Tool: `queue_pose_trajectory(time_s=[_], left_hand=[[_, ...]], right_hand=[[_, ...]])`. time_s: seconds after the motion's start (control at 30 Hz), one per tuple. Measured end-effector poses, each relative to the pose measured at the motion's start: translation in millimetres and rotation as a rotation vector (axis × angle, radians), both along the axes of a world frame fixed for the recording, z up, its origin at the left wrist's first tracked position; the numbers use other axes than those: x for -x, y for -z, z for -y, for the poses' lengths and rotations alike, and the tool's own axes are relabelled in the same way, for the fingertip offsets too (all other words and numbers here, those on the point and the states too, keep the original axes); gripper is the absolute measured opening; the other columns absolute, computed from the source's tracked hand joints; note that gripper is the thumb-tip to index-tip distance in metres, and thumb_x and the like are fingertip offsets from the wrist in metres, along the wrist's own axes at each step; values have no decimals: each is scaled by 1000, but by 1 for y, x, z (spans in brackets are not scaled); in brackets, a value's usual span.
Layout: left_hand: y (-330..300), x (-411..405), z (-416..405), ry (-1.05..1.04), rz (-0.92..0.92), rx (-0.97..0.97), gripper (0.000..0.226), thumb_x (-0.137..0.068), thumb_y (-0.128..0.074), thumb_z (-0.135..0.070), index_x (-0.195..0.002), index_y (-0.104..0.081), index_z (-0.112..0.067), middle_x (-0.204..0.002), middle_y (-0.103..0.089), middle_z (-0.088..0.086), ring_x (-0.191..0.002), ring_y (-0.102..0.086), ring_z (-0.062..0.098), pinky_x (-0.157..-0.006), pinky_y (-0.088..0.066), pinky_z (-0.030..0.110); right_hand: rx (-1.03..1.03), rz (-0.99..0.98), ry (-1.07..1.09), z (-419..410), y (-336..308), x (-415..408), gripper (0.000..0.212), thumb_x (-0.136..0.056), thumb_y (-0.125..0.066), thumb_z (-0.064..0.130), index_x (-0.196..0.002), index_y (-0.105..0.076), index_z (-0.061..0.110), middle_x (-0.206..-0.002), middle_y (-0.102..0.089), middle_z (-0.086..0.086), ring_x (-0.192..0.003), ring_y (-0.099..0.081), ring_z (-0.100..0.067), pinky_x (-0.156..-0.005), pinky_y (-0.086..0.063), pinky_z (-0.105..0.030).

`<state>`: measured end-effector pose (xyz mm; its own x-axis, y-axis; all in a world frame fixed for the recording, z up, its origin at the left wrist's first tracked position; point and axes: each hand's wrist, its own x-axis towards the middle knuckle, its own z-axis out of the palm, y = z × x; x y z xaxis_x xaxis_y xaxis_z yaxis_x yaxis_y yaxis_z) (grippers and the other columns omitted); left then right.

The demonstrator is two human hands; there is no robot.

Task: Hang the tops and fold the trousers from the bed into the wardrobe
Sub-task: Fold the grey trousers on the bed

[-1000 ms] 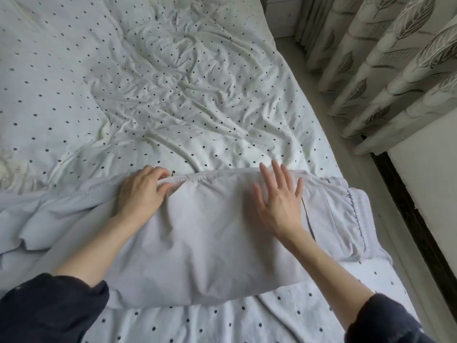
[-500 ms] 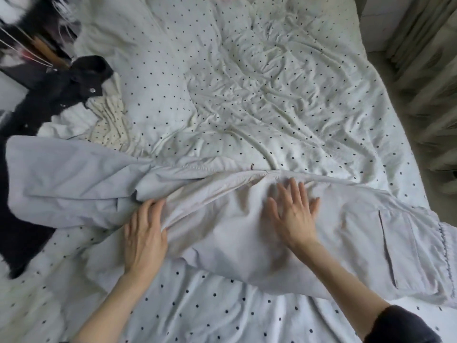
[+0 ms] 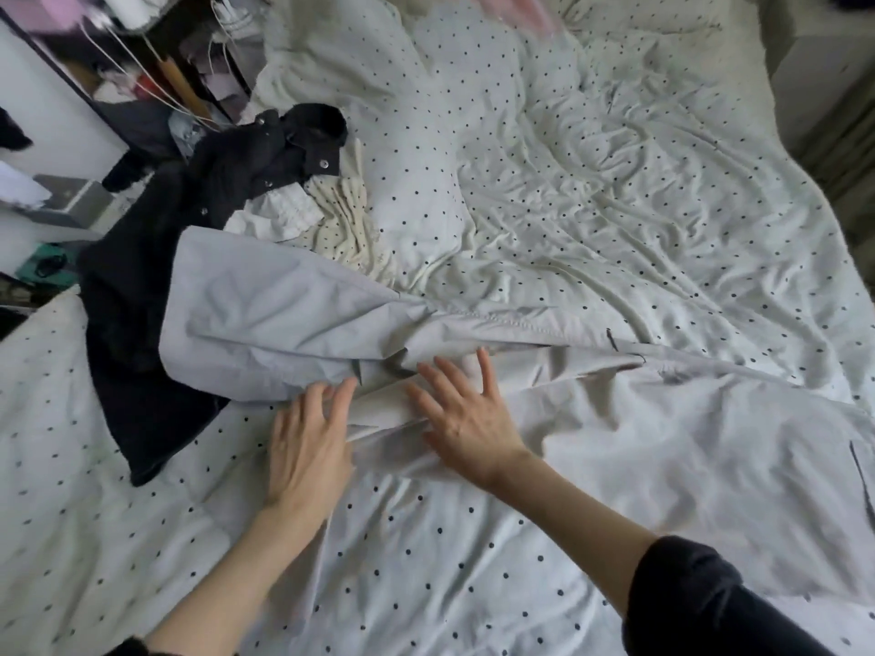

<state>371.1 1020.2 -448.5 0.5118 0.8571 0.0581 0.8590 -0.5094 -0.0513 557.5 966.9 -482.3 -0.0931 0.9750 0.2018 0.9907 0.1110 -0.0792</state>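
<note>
Pale grey trousers [image 3: 639, 419] lie stretched across the polka-dot bed cover [image 3: 592, 205], legs reaching left over a black jacket [image 3: 156, 277]. My left hand [image 3: 310, 442] lies flat with straight fingers at the near edge of a trouser leg. My right hand [image 3: 466, 414] presses flat with spread fingers on the crumpled middle of the trousers, just right of the left hand. A cream ribbed garment [image 3: 345, 224] and a white crumpled one [image 3: 277, 213] lie beyond the trouser legs, beside the jacket's collar.
At the upper left stands an open wardrobe or shelf [image 3: 142, 73] crowded with clothes and white hangers. A pink item [image 3: 521, 7] lies at the bed's far end. Curtains [image 3: 847, 134] hang at the right edge.
The view has swung left, bringing the jacket and shelf into sight. Both hands have slid left along the trousers, the right one from the seat area toward the legs.
</note>
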Motion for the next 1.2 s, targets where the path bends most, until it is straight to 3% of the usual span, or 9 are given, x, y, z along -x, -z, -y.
queue_pose_trajectory(time_s=[0.13, 0.2, 0.33, 0.47, 0.63, 0.87, 1.0, 1.13, 1.2], left_hand=[[-23, 2, -50, -43, 17, 127, 53, -66, -78, -14, -113, -53, -13, -102, -54, 11, -91, -58, 33, -73, -47, 41], [-23, 14, -80, -140, 73, 327, 34, -84, -61, -16, -115, -50, -19, -113, -53, 4, -105, -53, 26, -79, -43, 36], [-17, 34, -132, -182, 30, 467, 33, -87, -48, -8, -114, -55, -25, -119, -55, -2, -108, -55, 20, -78, -43, 30], [-15, 56, -180, -182, 38, 379, 36, -89, -46, -5, -118, -54, -24, -123, -56, -1, -110, -55, 22, -83, -44, 32], [4, 90, -194, -241, 108, 456, 25, -89, -53, -15, -113, -54, -21, -116, -59, -1, -103, -57, 22, -76, -47, 32], [11, 133, -207, -233, 220, 592, 11, -89, -58, -26, -99, -57, -22, -105, -62, -7, -98, -59, 16, -77, -48, 31], [26, 161, -191, -178, 479, 564, 26, -82, -67, -37, -96, -52, -22, -101, -54, -11, -94, -55, 7, -81, -49, 32], [40, 186, -172, 120, 354, 415, 56, -68, -73, -51, -110, -58, -16, -113, -52, -5, -98, -53, 10, -83, -47, 28], [47, 195, -169, 193, 293, 316, 52, -66, -80, -37, -107, -64, -10, -114, -56, 4, -94, -60, 20, -79, -53, 36]], right_hand=[[-77, -49, 63, -32, -7, 22, 25, -63, -81, 20, -84, -66, 18, -83, -64, -1, -79, -62, -23, -91, -44, -50], [-82, -50, 98, -58, -11, 33, 19, -64, -81, 15, -74, -65, 18, -69, -60, 0, -67, -58, -24, -76, -44, -39], [9, -3, 248, -98, -14, 36, 8, -65, -70, 15, -61, -63, 16, -58, -60, -2, -59, -59, -27, -61, -48, -35], [114, -42, 274, -129, -7, 52, 11, -72, -69, 21, -78, -69, 12, -74, -66, -7, -70, -63, -31, -66, -48, -43], [24, -26, 102, -136, 9, 92, 52, -64, -77, 36, -106, -54, 18, -95, -64, -6, -78, -62, -27, -70, -50, -41], [27, 8, 2, -173, 15, 115, 11, -66, -81, 21, -68, -70, 20, -79, -63, -2, -71, -59, -23, -67, -43, -33], [291, -153, 303, -192, 6, 108, 26, -93, -49, 29, -97, -71, 15, -98, -64, -6, -98, -56, -29, -86, -31, -39], [-43, -175, 233, -180, 9, 119, 24, -83, -49, 27, -87, -68, 13, -85, -64, -6, -75, -61, -29, -68, -45, -39], [-107, -162, 108, -163, 12, 129, 24, -83, -47, 29, -91, -65, 15, -93, -62, -5, -78, -59, -26, -69, -44, -38]])
